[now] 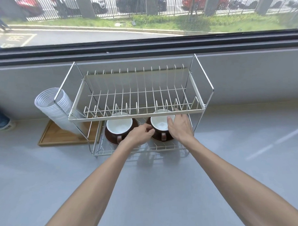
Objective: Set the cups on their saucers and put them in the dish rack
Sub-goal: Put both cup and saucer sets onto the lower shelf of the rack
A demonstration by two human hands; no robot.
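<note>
Two brown cups with white insides sit on brown saucers on the lower shelf of a white wire dish rack (136, 118). The left cup (118, 125) rests on its saucer (110, 138) with its handle toward me. The right cup (159, 124) stands on its saucer (158, 138). My left hand (140, 134) reaches between the two cups, fingers curled by the right saucer's edge. My right hand (179, 127) is spread against the right cup's right side, thumb at its rim. Whether either hand grips is unclear.
The rack's upper shelf holds no dishes. A stack of white disposable cups (50, 106) lies tilted on a wooden tray (59, 138) left of the rack. A grey counter (228, 149) spreads around, with a window ledge behind. A shoe shows at far left.
</note>
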